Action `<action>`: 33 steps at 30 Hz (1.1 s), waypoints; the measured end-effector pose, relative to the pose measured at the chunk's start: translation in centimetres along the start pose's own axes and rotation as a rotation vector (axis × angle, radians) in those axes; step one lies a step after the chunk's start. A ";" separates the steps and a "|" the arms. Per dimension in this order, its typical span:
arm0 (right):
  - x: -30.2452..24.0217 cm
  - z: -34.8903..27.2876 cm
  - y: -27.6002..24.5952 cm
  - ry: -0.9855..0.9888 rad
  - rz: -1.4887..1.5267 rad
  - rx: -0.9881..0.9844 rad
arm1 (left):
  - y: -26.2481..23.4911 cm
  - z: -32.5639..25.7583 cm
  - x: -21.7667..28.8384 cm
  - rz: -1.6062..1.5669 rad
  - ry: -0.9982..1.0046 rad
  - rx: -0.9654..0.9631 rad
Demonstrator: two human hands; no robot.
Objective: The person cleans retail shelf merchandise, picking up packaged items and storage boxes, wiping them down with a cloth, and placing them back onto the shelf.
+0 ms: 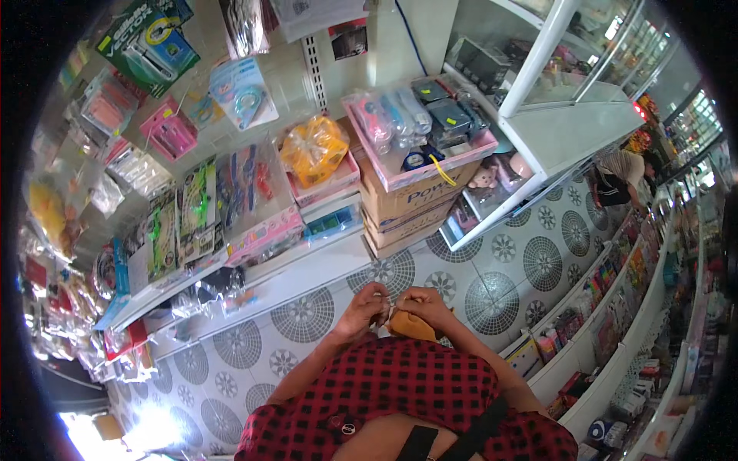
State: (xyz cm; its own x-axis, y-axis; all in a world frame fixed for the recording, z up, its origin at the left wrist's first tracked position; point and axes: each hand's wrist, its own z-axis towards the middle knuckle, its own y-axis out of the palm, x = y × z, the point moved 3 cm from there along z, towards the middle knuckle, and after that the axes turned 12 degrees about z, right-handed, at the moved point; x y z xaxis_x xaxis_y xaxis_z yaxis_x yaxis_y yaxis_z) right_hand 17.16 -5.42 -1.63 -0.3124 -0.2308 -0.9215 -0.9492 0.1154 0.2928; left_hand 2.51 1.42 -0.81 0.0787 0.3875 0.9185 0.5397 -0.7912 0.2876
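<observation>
Basically, L hand & R hand close tog., pinched narrow, i.f.o. checked shirt. R hand holds tan-orange item just under its palm; can't tell what L grips. Beyond: patterned floor, stacked cardboard boxes w/ pink tray on top.

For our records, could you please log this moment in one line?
left hand: near right hand | right hand: at mustard-coloured item | cardboard boxes: beneath pink tray

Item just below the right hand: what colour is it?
The item is mustard-orange; the head view shows it best.
</observation>
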 end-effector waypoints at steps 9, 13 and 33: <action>-4.0 2.6 3.5 -0.129 -0.150 -0.065 | -2.7 -1.0 3.4 -0.461 -0.037 -0.070; -4.7 4.8 4.9 -0.138 -0.235 0.028 | -4.6 -2.0 5.5 -0.226 0.059 -0.043; -13.2 11.3 1.7 -0.267 -0.055 0.257 | -17.6 3.3 15.6 1.389 0.496 0.720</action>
State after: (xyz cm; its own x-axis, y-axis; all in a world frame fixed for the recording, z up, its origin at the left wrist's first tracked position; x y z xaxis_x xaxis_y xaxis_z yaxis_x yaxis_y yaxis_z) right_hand 20.16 8.75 8.17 -0.2084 0.0126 -0.9780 -0.9128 0.3567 0.1991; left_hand -3.01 23.00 7.55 0.6234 -0.6821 0.3821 0.5558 0.0429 -0.8302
